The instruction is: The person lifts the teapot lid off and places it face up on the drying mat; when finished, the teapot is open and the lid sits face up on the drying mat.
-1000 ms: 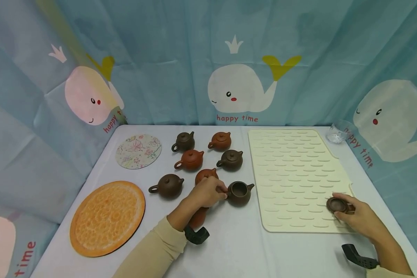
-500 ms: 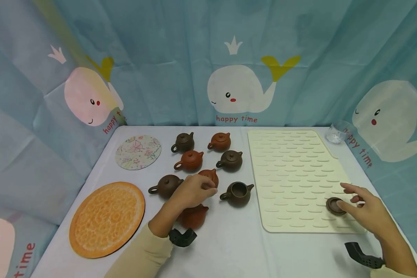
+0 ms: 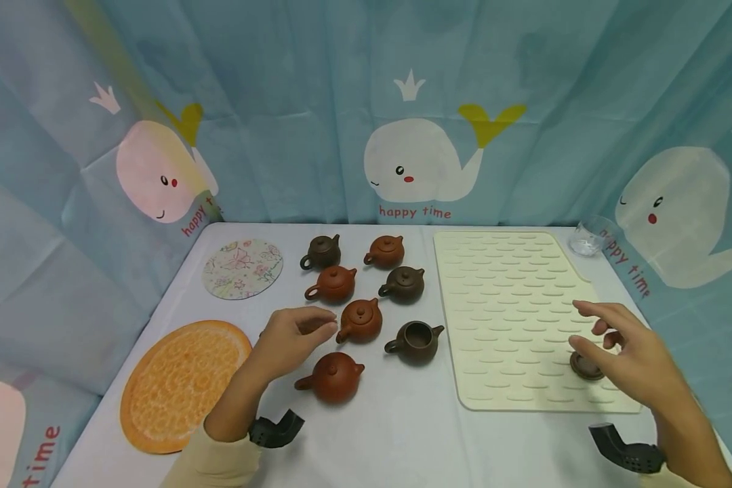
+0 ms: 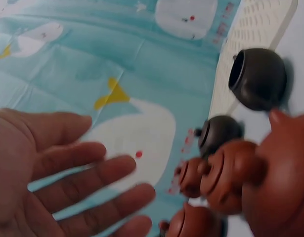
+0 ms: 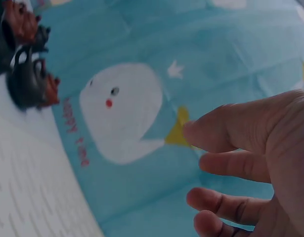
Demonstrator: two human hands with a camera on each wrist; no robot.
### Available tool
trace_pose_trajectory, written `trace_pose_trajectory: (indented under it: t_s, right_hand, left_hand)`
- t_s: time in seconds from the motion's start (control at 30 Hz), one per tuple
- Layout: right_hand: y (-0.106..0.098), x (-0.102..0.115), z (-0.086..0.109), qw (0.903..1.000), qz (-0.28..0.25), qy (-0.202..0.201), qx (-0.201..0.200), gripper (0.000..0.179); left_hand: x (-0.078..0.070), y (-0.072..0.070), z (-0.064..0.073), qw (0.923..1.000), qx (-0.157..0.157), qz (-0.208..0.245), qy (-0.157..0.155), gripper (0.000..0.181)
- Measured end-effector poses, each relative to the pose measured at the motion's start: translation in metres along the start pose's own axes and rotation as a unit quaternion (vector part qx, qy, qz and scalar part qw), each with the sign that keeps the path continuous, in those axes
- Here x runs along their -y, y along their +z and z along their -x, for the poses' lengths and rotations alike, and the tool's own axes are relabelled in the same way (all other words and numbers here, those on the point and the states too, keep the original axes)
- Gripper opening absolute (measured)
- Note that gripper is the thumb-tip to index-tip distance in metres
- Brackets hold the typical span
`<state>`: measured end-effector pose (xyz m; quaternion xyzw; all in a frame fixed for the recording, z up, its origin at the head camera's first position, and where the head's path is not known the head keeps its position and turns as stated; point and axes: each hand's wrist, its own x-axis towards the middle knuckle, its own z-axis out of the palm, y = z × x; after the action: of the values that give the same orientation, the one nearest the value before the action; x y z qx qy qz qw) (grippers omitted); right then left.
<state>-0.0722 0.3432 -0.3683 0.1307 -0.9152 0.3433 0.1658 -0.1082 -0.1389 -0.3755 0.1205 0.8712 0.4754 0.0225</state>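
Teapots [image 3: 360,320]: seven; lid [image 3: 586,367]: one; hands: two, empty

Dark brown open teapot [image 3: 416,340] between the grips, reddish-brown teapot [image 3: 332,377] by the left one; dark lid [image 3: 585,367] on cream ribbed mat [image 3: 512,305]; orange round mat [image 3: 183,379], floral coaster [image 3: 242,267], blue whale curtain [image 3: 415,102].

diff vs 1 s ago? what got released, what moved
The left hand let go of the open dark teapot and drew back left toward the person; it now hovers empty beside the red-brown teapot. The right hand released the dark lid onto the cream mat and lifted off, fingers spread. The teapots, the lid and the round mats have not visibly moved.
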Motion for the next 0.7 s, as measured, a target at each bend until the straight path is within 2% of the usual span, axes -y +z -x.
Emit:
trace_pose_trajectory:
  t_s: [0.17,0.3,0.47,0.6,0.7]
  right_hand:
    - [0.006,0.028,-0.009,0.9976,-0.030,-0.062,-0.009,0.062]
    - [0.012,0.048,-0.017,0.9924,-0.049,-0.113,-0.004,0.068]
    - [0.023,0.065,-0.024,0.9846,-0.087,-0.150,0.019,0.066]
    - [0.035,0.075,-0.030,0.9764,-0.122,-0.175,0.031,0.065]
    - [0.046,0.080,-0.034,0.9680,-0.150,-0.198,0.036,0.063]
  left_hand:
    - [0.014,-0.014,0.014,0.9965,-0.015,0.074,0.034,0.019]
    - [0.025,-0.021,0.024,0.9931,-0.025,0.103,0.050,0.023]
    - [0.041,-0.022,0.036,0.9907,-0.039,0.124,0.041,0.027]
    - [0.054,-0.018,0.043,0.9905,-0.036,0.127,0.038,0.026]
    - [0.063,-0.015,0.047,0.9910,-0.035,0.127,0.023,0.025]
